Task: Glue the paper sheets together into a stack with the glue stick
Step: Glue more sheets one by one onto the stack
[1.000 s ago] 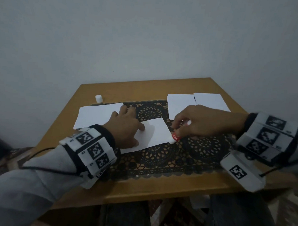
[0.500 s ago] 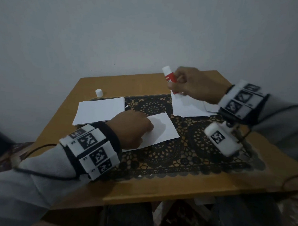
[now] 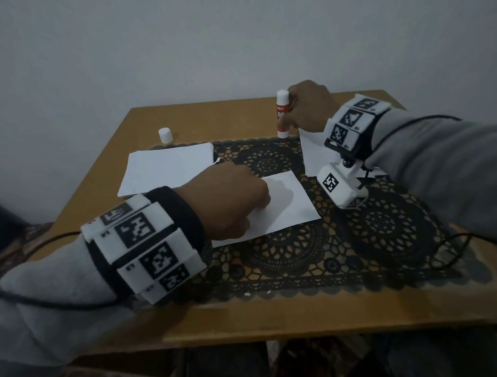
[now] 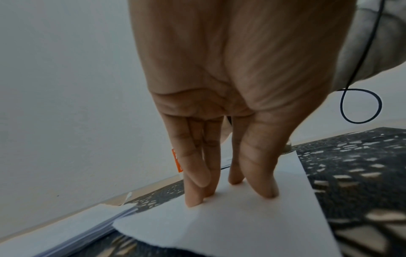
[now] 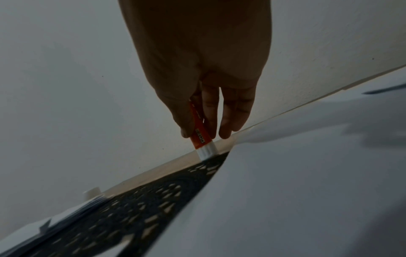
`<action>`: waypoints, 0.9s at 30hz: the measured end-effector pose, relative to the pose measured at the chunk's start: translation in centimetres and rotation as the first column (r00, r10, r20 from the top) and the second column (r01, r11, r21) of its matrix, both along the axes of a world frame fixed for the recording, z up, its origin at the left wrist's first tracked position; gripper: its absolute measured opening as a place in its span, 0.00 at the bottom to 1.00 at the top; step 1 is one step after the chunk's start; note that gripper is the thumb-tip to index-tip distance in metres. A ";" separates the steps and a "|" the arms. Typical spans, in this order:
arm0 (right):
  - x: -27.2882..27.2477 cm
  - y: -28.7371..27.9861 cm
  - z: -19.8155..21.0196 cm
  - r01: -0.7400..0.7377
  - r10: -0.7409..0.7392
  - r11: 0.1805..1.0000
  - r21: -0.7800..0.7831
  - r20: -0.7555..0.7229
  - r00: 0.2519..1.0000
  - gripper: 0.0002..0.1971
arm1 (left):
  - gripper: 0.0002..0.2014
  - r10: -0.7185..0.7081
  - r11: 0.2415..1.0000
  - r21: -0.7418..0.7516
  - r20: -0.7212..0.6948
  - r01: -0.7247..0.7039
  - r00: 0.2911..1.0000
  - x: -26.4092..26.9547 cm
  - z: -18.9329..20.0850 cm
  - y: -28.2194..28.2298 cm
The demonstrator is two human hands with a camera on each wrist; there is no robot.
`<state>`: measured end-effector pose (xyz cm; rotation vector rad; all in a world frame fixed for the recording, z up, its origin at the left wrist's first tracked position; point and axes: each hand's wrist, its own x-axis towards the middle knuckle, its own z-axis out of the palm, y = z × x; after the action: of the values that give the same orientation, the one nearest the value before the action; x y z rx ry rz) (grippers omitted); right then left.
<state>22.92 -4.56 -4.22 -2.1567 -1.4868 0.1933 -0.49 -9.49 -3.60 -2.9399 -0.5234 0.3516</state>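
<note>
The glue stick [image 3: 282, 115] was gripped upright by the right hand [image 3: 307, 108], base set on the tabletop [image 3: 236, 310] at the far edge of the black lace mat [image 3: 353, 250]. A single paper sheet [image 3: 292, 207] on the mat was pressed by the straight fingertips [image 4: 193, 200] of the left hand [image 3: 227, 198]. A paper stack [image 3: 168, 170] lay just left; the white cap [image 3: 165, 135] stood behind it. More sheets [image 3: 311, 154] lay under the right wrist.

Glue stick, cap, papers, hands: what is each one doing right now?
Glue stick: upright on table, uncapped, held by right hand.
Cap: off, standing alone.
Middle sheet: flat, pressed by left hand fingertips.
Left stack: untouched.
Right sheets: lying loose.
</note>
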 end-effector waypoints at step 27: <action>4.8 -8.2 3.0 0.055 0.081 0.934 -0.352 0.361 0.929 0.20 | 0.22 0.057 0.998 0.003 -0.029 -0.057 0.998 -0.1 0.3 -0.6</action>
<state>27.67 -12.74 -1.18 -2.5853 -1.7888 0.0625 -0.54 -10.11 -3.32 -2.9180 -0.6046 0.3991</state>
